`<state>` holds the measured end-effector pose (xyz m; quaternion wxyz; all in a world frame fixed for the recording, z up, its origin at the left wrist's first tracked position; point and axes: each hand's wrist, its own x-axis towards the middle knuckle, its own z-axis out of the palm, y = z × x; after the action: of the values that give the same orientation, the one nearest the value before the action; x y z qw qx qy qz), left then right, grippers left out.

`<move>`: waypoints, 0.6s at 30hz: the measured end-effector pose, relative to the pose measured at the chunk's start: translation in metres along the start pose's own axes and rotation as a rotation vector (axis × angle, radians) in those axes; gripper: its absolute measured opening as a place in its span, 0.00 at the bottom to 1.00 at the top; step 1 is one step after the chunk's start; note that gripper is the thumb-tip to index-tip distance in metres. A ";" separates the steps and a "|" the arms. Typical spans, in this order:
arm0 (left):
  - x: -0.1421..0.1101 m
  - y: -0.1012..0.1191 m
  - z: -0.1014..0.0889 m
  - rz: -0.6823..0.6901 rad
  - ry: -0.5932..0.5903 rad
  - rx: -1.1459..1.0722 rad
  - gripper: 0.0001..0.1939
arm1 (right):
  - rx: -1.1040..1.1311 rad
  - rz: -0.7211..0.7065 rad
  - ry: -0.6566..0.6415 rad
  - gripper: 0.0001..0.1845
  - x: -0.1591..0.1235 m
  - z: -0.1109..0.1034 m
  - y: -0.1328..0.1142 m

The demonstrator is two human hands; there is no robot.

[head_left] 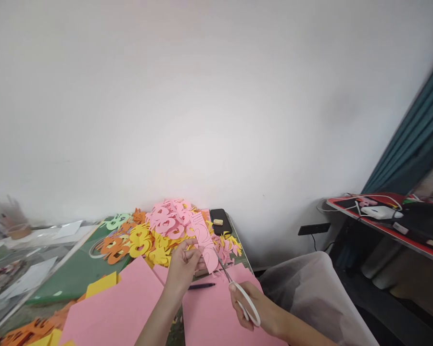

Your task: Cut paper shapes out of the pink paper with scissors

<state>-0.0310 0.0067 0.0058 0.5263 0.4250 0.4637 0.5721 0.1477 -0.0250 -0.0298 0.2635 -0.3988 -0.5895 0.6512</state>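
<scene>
My left hand pinches the edge of a pink paper strip with curved outlines drawn on it. In my right hand is a pair of scissors with white handles, its blades reaching the strip's right edge. Behind the strip lies a heap of pink paper cutouts, with yellow cutouts and orange cutouts to its left. Below my hands are a pink sheet and a black pen. Another pink sheet lies left of my forearm.
A black phone with a small pale eraser-like block on it lies near the table's right edge. Scraps surround the strip. A translucent-covered bin stands at right, beyond it a red-edged table with cables. A tape roll sits far left.
</scene>
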 end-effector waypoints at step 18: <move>-0.004 0.007 0.003 0.058 0.038 0.070 0.17 | 0.041 -0.042 -0.077 0.29 0.006 -0.003 0.003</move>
<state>-0.0294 0.0031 0.0135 0.4855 0.4456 0.4809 0.5784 0.1476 -0.0191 -0.0338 0.2626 -0.3553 -0.5940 0.6724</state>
